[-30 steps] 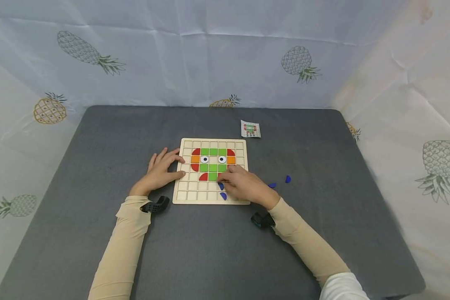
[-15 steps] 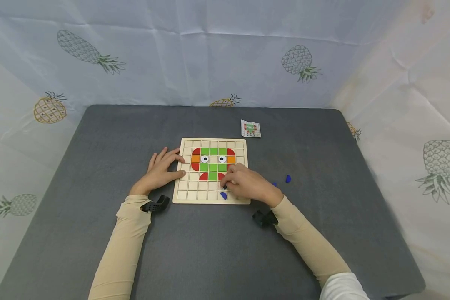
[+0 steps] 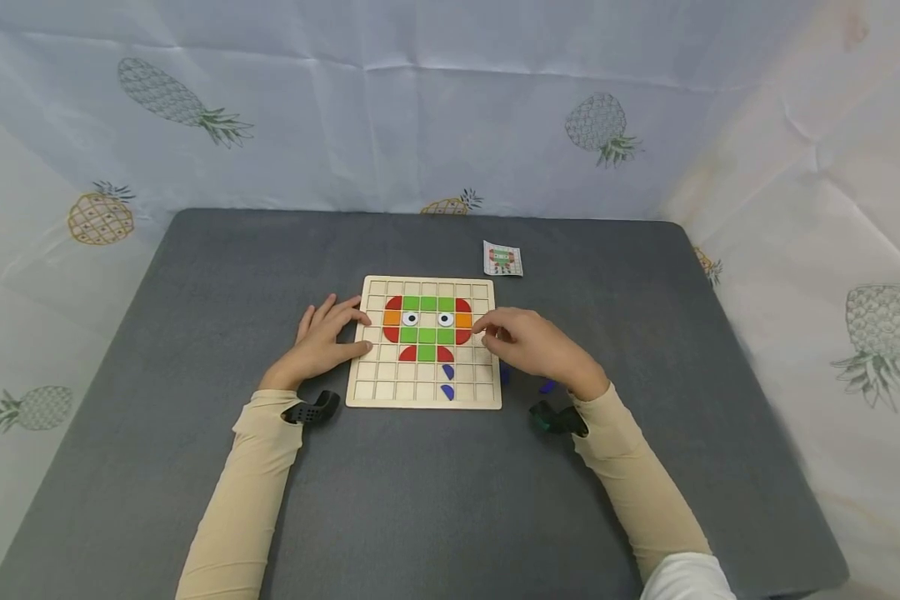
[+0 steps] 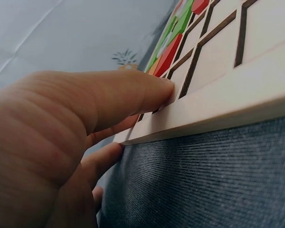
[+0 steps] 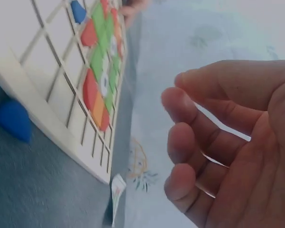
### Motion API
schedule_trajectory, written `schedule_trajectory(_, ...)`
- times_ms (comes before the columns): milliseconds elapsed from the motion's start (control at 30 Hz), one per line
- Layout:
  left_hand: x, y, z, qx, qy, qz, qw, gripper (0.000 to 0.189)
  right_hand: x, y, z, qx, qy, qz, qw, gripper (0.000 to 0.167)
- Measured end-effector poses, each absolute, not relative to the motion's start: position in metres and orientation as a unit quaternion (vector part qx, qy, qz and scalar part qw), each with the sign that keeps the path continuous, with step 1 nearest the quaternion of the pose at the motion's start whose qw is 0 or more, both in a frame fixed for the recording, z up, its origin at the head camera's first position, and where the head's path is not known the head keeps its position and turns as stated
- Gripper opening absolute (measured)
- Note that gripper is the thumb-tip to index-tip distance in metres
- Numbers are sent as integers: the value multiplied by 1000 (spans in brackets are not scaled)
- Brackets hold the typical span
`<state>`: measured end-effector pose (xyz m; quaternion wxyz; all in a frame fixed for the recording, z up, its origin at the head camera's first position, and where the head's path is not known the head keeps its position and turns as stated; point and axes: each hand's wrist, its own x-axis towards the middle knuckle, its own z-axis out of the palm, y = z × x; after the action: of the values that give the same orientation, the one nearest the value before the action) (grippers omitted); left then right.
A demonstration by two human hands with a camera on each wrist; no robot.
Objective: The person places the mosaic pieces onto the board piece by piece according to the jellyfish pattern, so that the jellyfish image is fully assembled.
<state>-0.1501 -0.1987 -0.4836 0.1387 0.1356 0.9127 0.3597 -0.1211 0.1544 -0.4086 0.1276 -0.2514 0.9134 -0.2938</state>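
A pale wooden grid board lies on the table, carrying green, red and orange pieces and two eye pieces. Two blue half-round pieces sit on its lower cells, one above the other. My left hand rests on the board's left edge, with the thumb on its face. Over the right edge hovers my right hand, its fingers loosely bent. The right wrist view shows nothing held in it. Beside the board, a blue piece lies on the table.
A small printed card with a matching coloured picture lies behind the board. Another blue piece is on the grey table under my right wrist. A pineapple-print cloth hangs behind the table.
My right hand has let go of a blue piece on the board and moved right and up to the board's edge. The left hand has stayed put.
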Motion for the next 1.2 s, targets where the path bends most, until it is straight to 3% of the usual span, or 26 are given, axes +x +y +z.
schedule_trajectory(367,-148,-201,-485,139,913,361,126,34,-116,210,-403,-218,931,-277,97,24)
schedule_trajectory(667,-147,-203,-483,138,912,366,125,34,-110,252,-421,-158,950,-243,119,25)
schedule_trajectory(967,-147,-201,-483,139,910,369,129,33,-98,267,-433,-82,966,-184,162,31)
schedule_trajectory(1200,-148,-200,-483,141,909,370,128,33,-94,267,-440,-71,969,-185,146,30)
